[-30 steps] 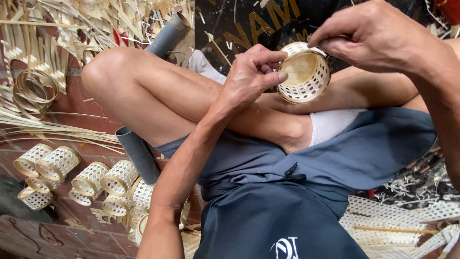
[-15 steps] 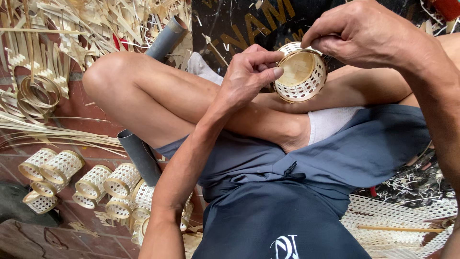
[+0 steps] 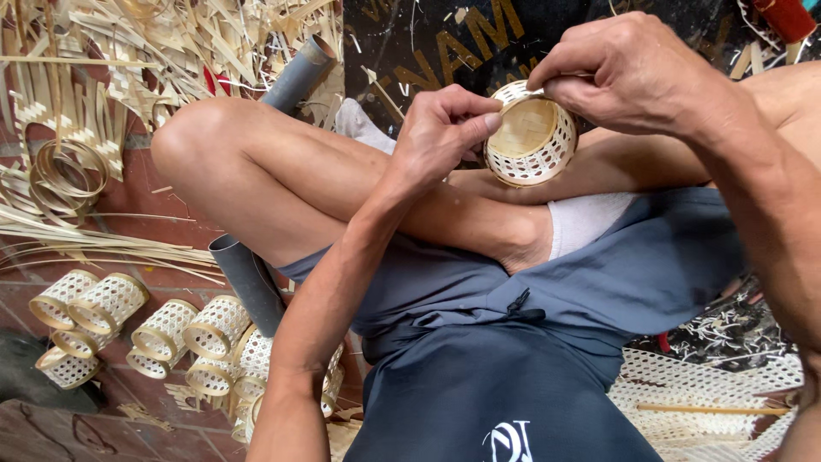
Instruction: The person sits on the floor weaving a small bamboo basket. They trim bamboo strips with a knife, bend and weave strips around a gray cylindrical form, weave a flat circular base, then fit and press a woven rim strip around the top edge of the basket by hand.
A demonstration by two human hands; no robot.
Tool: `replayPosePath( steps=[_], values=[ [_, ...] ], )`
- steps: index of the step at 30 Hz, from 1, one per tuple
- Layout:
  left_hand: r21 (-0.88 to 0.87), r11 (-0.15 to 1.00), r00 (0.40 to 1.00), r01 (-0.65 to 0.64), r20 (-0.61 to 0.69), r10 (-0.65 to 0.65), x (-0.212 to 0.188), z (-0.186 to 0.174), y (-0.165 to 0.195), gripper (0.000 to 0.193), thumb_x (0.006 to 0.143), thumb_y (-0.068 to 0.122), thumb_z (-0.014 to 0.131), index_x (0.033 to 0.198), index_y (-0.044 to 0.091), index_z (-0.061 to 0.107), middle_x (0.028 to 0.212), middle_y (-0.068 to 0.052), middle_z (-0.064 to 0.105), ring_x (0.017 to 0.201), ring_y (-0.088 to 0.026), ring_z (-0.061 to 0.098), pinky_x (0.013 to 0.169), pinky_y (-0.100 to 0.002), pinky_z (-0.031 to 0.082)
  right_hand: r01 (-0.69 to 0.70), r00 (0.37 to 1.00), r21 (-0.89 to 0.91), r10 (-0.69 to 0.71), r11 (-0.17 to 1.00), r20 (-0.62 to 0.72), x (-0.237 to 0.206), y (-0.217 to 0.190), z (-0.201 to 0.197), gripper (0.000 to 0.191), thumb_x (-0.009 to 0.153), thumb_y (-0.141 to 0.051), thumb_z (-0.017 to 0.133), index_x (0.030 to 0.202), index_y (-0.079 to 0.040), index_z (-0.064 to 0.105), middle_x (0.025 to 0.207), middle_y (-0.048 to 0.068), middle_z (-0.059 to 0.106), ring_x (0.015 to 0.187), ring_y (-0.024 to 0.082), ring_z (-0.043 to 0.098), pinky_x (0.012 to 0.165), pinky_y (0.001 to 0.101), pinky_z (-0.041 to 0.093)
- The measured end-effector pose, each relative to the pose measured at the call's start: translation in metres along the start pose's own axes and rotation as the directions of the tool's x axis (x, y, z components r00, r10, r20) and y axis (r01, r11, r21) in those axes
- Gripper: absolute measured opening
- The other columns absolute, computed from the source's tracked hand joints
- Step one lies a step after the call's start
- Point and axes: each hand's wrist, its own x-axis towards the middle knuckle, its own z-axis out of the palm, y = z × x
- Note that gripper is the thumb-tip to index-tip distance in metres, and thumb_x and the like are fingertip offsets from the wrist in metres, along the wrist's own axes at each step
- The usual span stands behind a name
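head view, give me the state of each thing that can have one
small woven basket: held up over the lap, open side towards the camera, empty
left hand: gripping the basket's left rim
right hand: pinching the top rim
finished baskets: lying on their sides in a pile on the floor
grey tube: lying under the bent leg
coiled strip: wound into a loop

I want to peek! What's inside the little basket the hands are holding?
Nothing can be seen inside the little basket: only its smooth woven bottom and lacy open wall. The right hand covers the far rim, and the left hand pinches the near rim, so those parts are hidden.
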Motion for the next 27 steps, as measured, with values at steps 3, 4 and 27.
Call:
replayPosePath(
  steps=[3, 4, 27],
  values=[
    [-0.031, 0.996, 0.996, 0.085, -0.015, -0.086, 0.005, 0.0, 0.001, 0.016, 0.093, 0.012, 0.075, 0.105, 0.001, 0.078, 0.08, -0.002, 0.074, 0.064, -0.005, 0.066, 0.054, -0.021, 0.057, -0.027, 0.992, 0.144, 0.043, 0.989, -0.115, -0.007, 0.005, 0.016, 0.013, 0.1, -0.011, 0.073, 0.108, -0.001, 0.077, 0.09, 0.009, 0.068, 0.077, 0.017, 0.064, 0.065, 0.0297, 0.049],
    [-0.053, 0.994, 0.995, 0.098, 0.001, -0.098, 0.006, 0.0, 0.0, 0.015, 0.093, 0.012, 0.075, 0.104, 0.001, 0.078, 0.08, -0.001, 0.075, 0.064, -0.005, 0.067, 0.054, -0.021, 0.058, -0.046, 0.986, 0.201, 0.077, 0.978, -0.15, -0.008, 0.007, 0.022, 0.013, 0.102, -0.012, 0.075, 0.106, 0.0, 0.077, 0.089, 0.008, 0.065, 0.078, 0.016, 0.061, 0.065, 0.0292, 0.047],
    [-0.05, 0.991, 0.992, 0.121, 0.045, -0.119, 0.007, -0.001, 0.014, 0.011, 0.091, 0.009, 0.074, 0.097, 0.0, 0.073, 0.082, -0.001, 0.071, 0.07, -0.006, 0.067, 0.056, -0.023, 0.062, -0.221, 0.933, 0.344, 0.3, 0.913, -0.197, -0.022, -0.006, 0.044, 0.019, 0.1, -0.014, 0.076, 0.115, -0.002, 0.078, 0.1, 0.008, 0.064, 0.087, 0.014, 0.059, 0.073, 0.0285, 0.05]
  ],
)
